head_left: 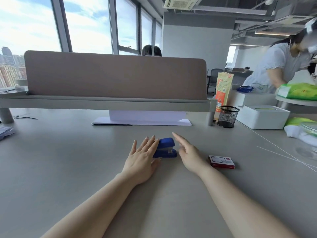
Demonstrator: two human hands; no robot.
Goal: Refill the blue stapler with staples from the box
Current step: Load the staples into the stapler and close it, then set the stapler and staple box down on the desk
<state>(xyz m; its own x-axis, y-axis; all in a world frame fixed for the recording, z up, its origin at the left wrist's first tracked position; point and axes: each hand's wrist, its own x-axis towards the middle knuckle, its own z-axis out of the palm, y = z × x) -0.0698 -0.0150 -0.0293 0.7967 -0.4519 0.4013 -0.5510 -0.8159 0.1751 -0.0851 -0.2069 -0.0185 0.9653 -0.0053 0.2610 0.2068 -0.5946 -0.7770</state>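
Note:
The blue stapler lies on the grey desk in the middle of the view, its arm slightly raised with the metal staple channel showing. My left hand rests flat against the stapler's left side, fingers spread, covering its left end. My right hand hovers just right of the stapler, fingers extended and apart, holding nothing. A small red and white staple box lies closed on the desk right of my right wrist.
A brown partition screen on a raised shelf spans the back of the desk. A black mesh pen cup, a white box and green packages stand at the right. Another person leans over at the far right.

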